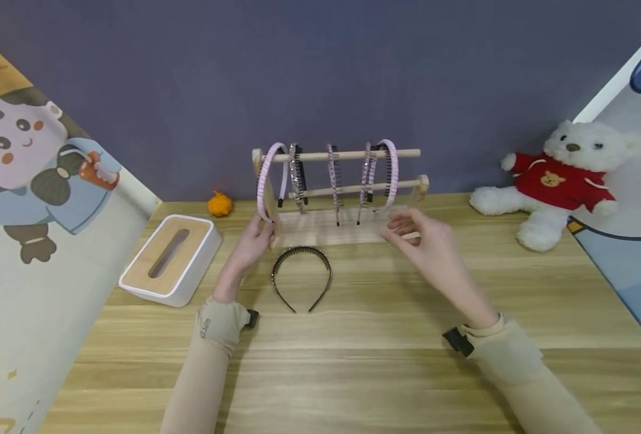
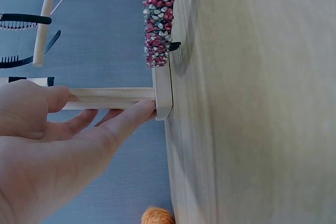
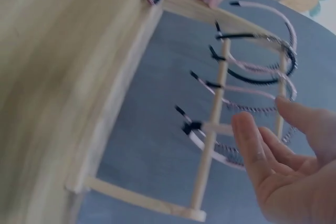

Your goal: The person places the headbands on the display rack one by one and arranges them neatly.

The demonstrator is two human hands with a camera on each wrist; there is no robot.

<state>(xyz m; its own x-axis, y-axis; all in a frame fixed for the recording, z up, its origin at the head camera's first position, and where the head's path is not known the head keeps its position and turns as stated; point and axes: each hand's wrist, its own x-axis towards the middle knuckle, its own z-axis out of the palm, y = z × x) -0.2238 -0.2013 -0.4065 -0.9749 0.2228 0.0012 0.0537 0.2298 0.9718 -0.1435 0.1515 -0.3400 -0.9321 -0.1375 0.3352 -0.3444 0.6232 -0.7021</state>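
Observation:
A wooden headband rack (image 1: 331, 235) stands at the back of the table, with two horizontal rods. My left hand (image 1: 251, 246) grips its left side piece (image 2: 110, 98), thumb on one face and fingers on the other. Several headbands hang on the rods: a pink wrapped headband (image 1: 264, 181) at the left end, another pink headband (image 1: 393, 175) at the right, and glittery toothed ones such as the middle headband (image 1: 332, 175). My right hand (image 1: 428, 241) hovers by the rack's right end, fingers spread loosely, holding nothing. A dark jewelled headband (image 1: 302, 249) lies on the table before the rack.
A white tissue box with a wooden lid (image 1: 146, 256) sits left of the rack. Behind it is a small orange ball-like object (image 1: 220, 205). A white teddy bear (image 1: 558, 181) in a red top sits at the right. The dark wall (image 1: 331, 72) rises behind the rack.

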